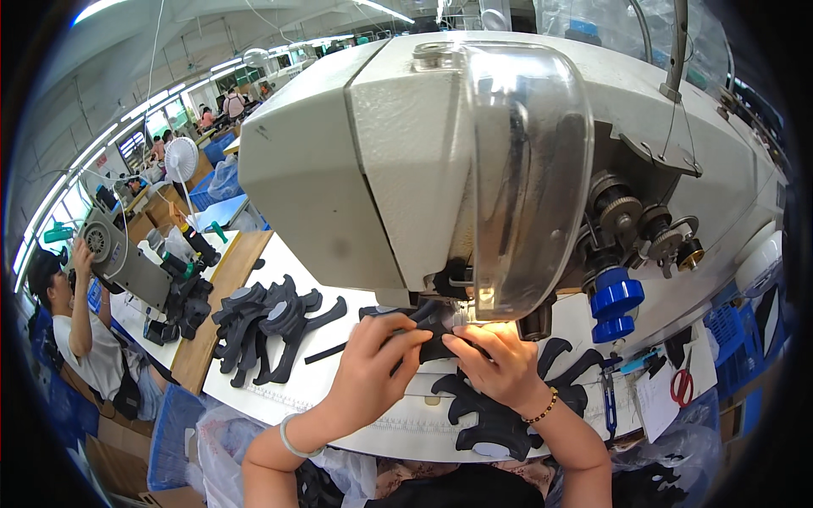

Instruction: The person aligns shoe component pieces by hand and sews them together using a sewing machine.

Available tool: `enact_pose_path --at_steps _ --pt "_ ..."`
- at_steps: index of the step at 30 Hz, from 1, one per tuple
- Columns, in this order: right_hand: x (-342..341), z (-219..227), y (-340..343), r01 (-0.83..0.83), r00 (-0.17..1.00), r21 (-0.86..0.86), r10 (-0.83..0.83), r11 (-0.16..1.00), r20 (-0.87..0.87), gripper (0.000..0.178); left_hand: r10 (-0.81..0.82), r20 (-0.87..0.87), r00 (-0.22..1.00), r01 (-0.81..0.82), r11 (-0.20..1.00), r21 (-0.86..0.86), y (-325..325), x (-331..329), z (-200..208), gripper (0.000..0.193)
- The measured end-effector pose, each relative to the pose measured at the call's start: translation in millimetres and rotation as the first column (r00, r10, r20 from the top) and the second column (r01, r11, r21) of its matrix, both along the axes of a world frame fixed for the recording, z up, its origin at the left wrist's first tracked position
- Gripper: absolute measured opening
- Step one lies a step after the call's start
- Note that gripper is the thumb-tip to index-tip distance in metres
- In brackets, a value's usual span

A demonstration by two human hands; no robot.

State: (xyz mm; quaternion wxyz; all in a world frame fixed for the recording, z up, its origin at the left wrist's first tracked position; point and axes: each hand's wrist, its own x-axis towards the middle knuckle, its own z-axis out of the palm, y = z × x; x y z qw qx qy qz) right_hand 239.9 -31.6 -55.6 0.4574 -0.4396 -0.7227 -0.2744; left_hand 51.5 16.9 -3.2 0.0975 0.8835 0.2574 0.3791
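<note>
Under the head of a large white sewing machine [406, 161], a black fabric piece [434, 345] lies in the lit needle area. My left hand [377, 360] pinches its left side, fingers bent together. From the right, my right hand [501, 362] grips the other edge with thumb and fingertips close to the needle. The needle itself is mostly hidden behind the clear plastic guard [529, 169]. A narrow black strip [326, 352] sticks out to the left of my left hand. Beneath my right wrist lie several black branched pieces [487, 419] on the white table [373, 432].
A pile of black branched pieces [267, 326] sits at the left of the table. Red-handled scissors [682, 386] and a blue tool [609, 402] lie at the right. Blue thread knobs [616, 296] jut from the machine. A co-worker [85, 339] works at the far left.
</note>
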Motion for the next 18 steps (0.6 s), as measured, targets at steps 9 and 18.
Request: enact_pose_path --at_steps 9,18 --pt "8.2 -5.7 -1.9 0.119 0.991 0.035 -0.121 0.992 0.062 0.027 -0.063 -0.14 0.988 0.11 0.926 0.361 5.9 2.6 -5.3 0.03" --pt "11.1 -18.7 -3.6 0.114 0.99 0.039 -0.117 0.993 0.083 0.026 -0.117 -0.117 0.986 0.153 0.91 0.386 12.4 3.7 -7.8 0.03"
